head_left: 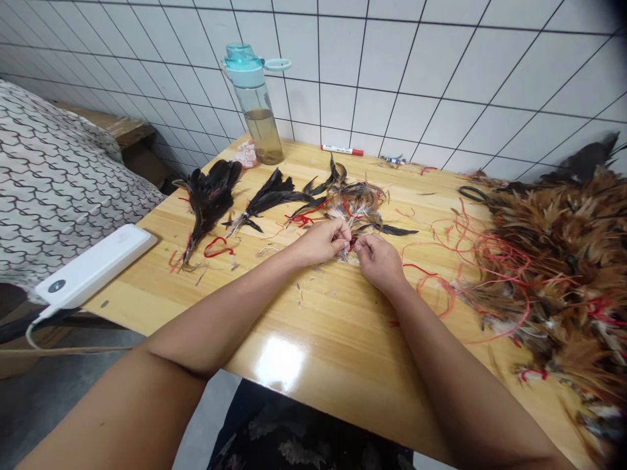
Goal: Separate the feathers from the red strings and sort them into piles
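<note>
My left hand is closed in a pinch at the quill ends of a brown feather bundle, which lies fanned out beyond my fingers. Close by on its right, my right hand is also pinched, with its fingertips almost meeting the left ones. A bit of red string shows between them; the exact grip is partly hidden by the fingers. A black feather sticks out rightward past the bundle. To the left lie two dark feather bundles, a small one and a larger one.
A big heap of brown feathers covers the table's right side, with tangled red string beside it. Along the tiled wall stand a water bottle and lies a red-capped marker. A white power bank with a cable sits at the left edge.
</note>
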The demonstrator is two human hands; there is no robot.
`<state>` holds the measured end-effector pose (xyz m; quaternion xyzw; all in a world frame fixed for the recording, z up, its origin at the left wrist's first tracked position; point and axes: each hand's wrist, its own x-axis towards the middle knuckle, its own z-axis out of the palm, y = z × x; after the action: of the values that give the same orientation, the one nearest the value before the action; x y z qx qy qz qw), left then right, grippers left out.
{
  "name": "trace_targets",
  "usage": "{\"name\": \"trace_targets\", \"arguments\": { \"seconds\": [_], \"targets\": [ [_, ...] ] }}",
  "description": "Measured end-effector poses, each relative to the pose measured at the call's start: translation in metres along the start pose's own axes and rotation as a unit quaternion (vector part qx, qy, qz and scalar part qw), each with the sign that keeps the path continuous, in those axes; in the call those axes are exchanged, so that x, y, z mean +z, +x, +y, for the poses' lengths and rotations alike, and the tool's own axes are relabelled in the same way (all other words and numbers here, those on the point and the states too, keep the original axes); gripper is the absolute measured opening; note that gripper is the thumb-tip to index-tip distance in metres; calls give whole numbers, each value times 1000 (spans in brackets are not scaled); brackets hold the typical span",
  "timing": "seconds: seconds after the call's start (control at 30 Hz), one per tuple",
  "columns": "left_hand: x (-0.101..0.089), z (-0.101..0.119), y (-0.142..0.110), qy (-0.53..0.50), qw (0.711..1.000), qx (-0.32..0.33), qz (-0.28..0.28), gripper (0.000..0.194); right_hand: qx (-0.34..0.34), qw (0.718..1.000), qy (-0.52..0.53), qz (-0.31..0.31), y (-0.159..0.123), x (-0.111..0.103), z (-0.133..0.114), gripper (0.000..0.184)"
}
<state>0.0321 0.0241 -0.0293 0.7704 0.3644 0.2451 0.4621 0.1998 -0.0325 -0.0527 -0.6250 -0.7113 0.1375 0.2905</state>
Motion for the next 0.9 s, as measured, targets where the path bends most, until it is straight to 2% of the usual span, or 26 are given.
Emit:
{"name": "trace_targets", "arguments": {
  "seconds": [0.17,0.3,0.4,0.67,0.77,0.9],
  "targets": [
    [-3,6,-2,36,999,-12,-18,11,1,1000,-4,3,0,-2,-2,12],
    [-3,5,-1,27,999,-22,-30,12,4,1000,-7,8,0,-1,-2,13],
    [1,3,-1,54,998,-25,-18,13,4,1000,-13,6,0,-1,-2,14],
    [11,10,-5,211,977,30,29,5,-13,999,-35,5,-4,0,-10,20],
    [10,12,-5,213,976,31,32,7,-10,1000,-17,21,-4,1,-10,18],
    [5,11,-5,156,987,33,9,6,14,997,41,60,-1,2,-4,14]
  ]
}}
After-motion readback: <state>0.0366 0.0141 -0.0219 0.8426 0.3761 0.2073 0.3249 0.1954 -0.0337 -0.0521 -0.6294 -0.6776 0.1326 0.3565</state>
